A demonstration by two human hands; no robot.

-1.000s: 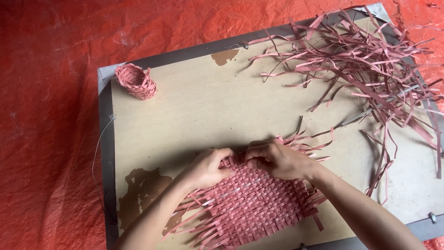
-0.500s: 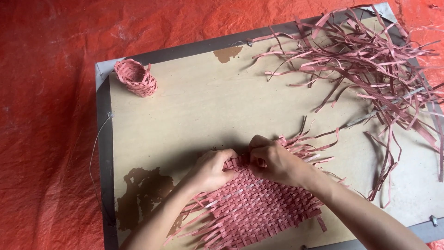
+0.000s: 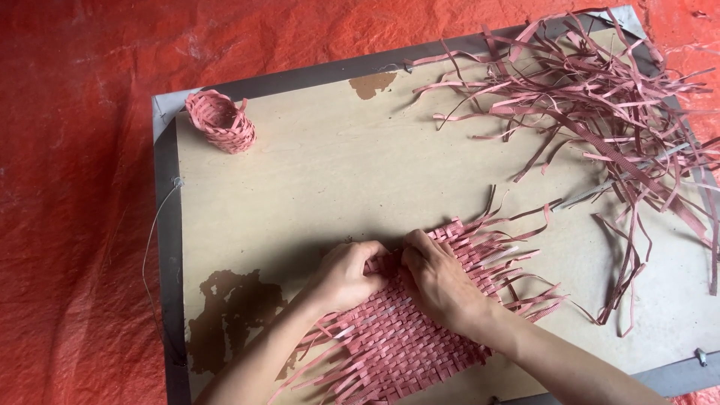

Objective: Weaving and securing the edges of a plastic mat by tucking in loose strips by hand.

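Note:
A flat woven mat of pink strips lies on a pale wooden board, with loose strip ends fanning out at its sides. My left hand rests on the mat's far left edge, fingers curled around a strip there. My right hand presses on the mat just beside it, fingertips pinching at the same edge. The two hands nearly touch.
A small woven pink basket stands at the board's far left corner. A big tangle of loose pink strips covers the far right. The board has a grey metal rim and lies on an orange tarp. A thin wire hangs off the left rim.
Both hands have slid slightly left along the mat's far edge and drawn closer together. The mat has stayed in place.

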